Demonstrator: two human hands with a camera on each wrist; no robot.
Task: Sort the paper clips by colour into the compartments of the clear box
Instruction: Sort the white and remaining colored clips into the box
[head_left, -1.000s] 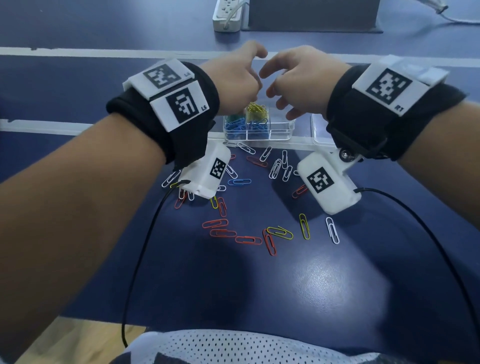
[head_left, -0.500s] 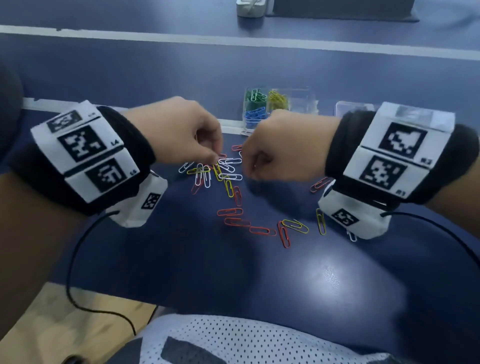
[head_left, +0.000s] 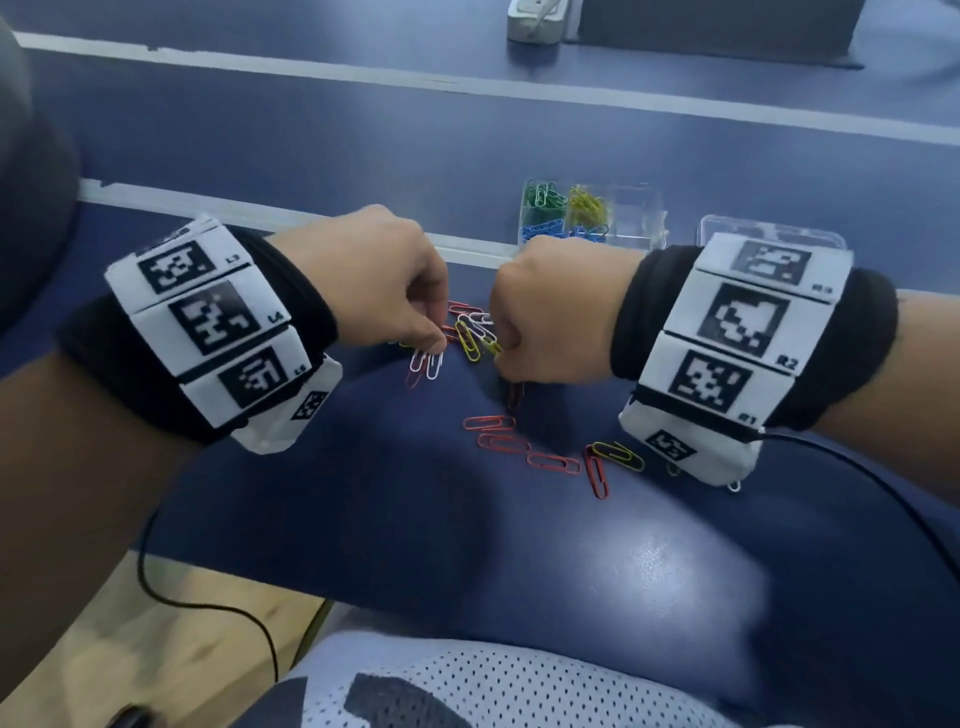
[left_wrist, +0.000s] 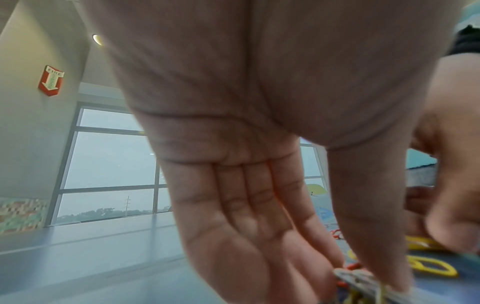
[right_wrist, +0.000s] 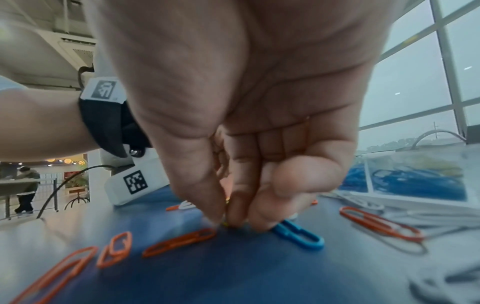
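The clear box (head_left: 641, 218) stands at the back of the blue table and holds green, yellow and blue paper clips in separate compartments. Loose red paper clips (head_left: 488, 422), white paper clips (head_left: 427, 364) and a yellow paper clip (head_left: 618, 456) lie on the table in front of it. My left hand (head_left: 439, 345) is down on the pile; its thumb and fingers (left_wrist: 259, 226) close on a white paper clip (left_wrist: 355, 274). My right hand (head_left: 498, 349) pinches a yellow paper clip (head_left: 491, 347) at the table, with only a yellow sliver (right_wrist: 225, 223) showing between its fingertips.
A clear lid (head_left: 769, 236) lies to the right of the box. A blue paper clip (right_wrist: 298, 234) and orange-red clips (right_wrist: 179, 242) lie by my right fingertips. A white power strip (head_left: 535, 21) sits far back. Black cables trail from both wrists.
Both hands came down from above the box to the loose pile. They now pinch clips at the table, the left on white, the right on yellow.
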